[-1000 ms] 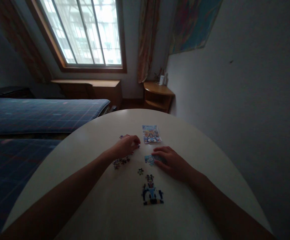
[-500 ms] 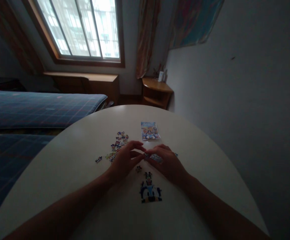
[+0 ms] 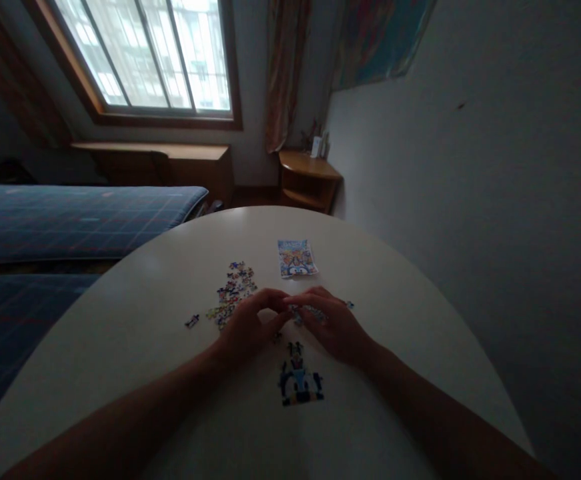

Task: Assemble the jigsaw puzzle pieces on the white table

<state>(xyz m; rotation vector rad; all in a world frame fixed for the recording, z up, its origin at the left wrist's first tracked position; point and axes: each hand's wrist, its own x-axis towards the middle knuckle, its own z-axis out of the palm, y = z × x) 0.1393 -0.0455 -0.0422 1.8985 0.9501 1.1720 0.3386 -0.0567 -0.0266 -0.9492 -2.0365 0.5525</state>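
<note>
Over the middle of the table, my left hand [image 3: 253, 317] and my right hand [image 3: 337, 327] meet at the fingertips. Both are closed in a pinch around a small jigsaw puzzle piece, mostly covered by the fingers. More loose pieces [image 3: 315, 312] show beneath my right hand. Nearer to me lies a joined section of the puzzle [image 3: 301, 387], dark blue and white with a face-like pattern. A small dark piece [image 3: 277, 338] rests by my left thumb. Beyond the hands is a colourful printed picture sheet [image 3: 297, 259].
A heap of loose puzzle pieces [image 3: 235, 287] spreads to the left of my left hand, with one piece [image 3: 192, 321] apart from it. Another piece [image 3: 349, 304] lies right of my right hand. The round white table [image 3: 395, 400] stands between a bed [image 3: 85, 220] and a wall.
My fingertips have come closer together, and my left fingers have lowered onto my right fingertips. The whole view has shifted slightly; the joined section and the sheet lie as before.
</note>
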